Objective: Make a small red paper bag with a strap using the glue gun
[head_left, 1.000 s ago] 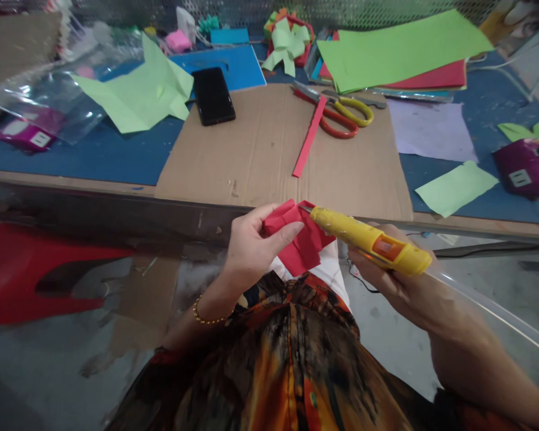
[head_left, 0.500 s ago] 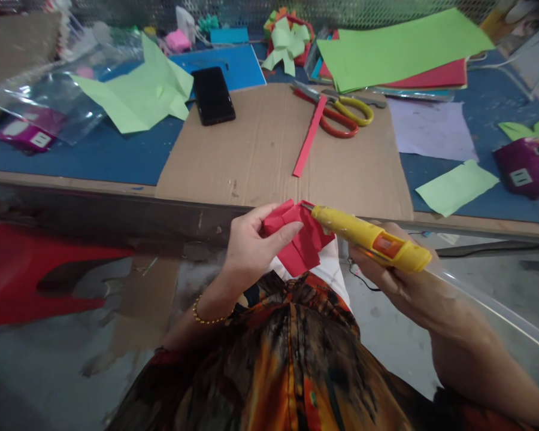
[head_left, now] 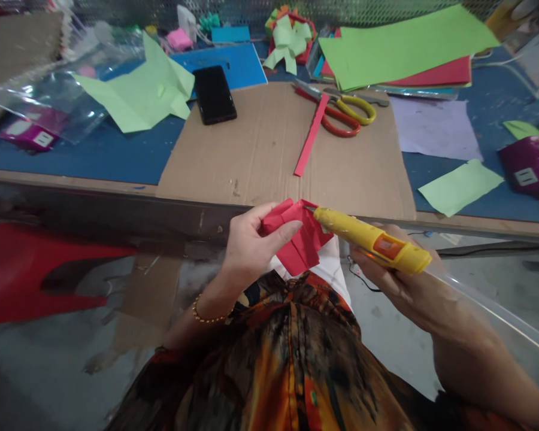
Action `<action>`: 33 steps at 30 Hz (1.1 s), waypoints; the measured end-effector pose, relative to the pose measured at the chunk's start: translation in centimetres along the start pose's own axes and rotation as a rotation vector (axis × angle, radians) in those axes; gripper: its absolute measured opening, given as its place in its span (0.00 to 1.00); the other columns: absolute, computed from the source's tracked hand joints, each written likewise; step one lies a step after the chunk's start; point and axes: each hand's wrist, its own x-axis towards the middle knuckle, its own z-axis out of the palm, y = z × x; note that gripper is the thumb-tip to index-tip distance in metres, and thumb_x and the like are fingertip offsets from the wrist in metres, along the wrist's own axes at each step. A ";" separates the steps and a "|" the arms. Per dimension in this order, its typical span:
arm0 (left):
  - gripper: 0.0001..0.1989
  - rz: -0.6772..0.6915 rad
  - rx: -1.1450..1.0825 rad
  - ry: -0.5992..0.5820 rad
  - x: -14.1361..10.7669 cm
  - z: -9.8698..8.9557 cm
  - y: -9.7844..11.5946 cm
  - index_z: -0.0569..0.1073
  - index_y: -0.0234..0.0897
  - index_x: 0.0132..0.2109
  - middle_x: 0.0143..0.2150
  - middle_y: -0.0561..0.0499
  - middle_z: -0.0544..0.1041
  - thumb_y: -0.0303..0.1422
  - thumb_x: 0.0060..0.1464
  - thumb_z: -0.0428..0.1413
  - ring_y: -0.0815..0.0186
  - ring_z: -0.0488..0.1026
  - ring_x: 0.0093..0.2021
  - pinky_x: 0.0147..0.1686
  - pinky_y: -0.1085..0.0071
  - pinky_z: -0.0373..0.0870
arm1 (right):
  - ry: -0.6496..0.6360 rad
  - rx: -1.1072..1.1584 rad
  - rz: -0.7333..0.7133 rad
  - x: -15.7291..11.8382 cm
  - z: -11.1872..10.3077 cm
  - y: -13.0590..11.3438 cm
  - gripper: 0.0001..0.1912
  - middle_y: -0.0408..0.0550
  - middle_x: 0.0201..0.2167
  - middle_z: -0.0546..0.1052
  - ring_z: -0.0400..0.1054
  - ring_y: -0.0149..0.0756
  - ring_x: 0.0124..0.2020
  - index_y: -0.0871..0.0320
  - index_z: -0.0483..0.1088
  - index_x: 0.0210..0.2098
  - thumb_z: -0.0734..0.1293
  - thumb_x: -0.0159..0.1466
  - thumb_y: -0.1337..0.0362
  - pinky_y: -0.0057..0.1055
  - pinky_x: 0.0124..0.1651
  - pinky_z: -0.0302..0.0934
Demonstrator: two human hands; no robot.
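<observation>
Pinched in my left hand (head_left: 254,242) is a folded red paper piece (head_left: 300,248), held over my lap just below the table's front edge. My thumb lies across its front and the other fingers are mostly behind it. My right hand (head_left: 399,269) grips a yellow hot glue gun (head_left: 368,239) with a clear glue stick (head_left: 489,305) trailing out of its back. The gun's nozzle is at the upper edge of the red paper; whether glue is coming out cannot be made out. A red paper strip (head_left: 311,136) lies on the cardboard beyond my hands.
Red-handled scissors (head_left: 341,123) and yellow-handled scissors (head_left: 362,111) lie on the cardboard sheet (head_left: 251,155), near a black phone (head_left: 214,96). Green paper sheets (head_left: 408,45) are stacked at the back right. A red stool (head_left: 22,275) stands at the lower left.
The glue gun's nozzle has shifted very slightly to the right along the red paper's upper edge. Both hands otherwise keep their hold, and the view has moved a little.
</observation>
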 end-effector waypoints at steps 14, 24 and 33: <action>0.17 -0.012 0.006 -0.017 0.0 0.1 -0.1 0.88 0.38 0.45 0.37 0.49 0.85 0.40 0.49 0.73 0.64 0.79 0.35 0.38 0.68 0.80 | -0.048 0.019 0.022 0.3 0.0 -0.5 0.12 0.36 0.18 0.65 0.59 0.32 0.15 0.49 0.63 0.33 0.63 0.72 0.54 0.32 0.19 0.55; 0.14 -0.002 0.031 -0.049 0.0 0.1 -0.1 0.88 0.37 0.42 0.35 0.50 0.85 0.41 0.51 0.71 0.64 0.79 0.35 0.37 0.70 0.79 | 0.040 -0.017 -0.101 0.3 0.3 0.1 0.10 0.39 0.24 0.70 0.65 0.32 0.20 0.49 0.63 0.35 0.63 0.74 0.58 0.31 0.23 0.58; 0.15 -0.004 0.015 -0.061 0.0 0.1 0.1 0.88 0.36 0.43 0.36 0.50 0.85 0.40 0.51 0.71 0.65 0.77 0.34 0.37 0.70 0.78 | 0.097 -0.067 -0.157 0.1 0.4 0.5 0.08 0.38 0.25 0.71 0.66 0.33 0.20 0.50 0.62 0.36 0.63 0.73 0.61 0.31 0.23 0.58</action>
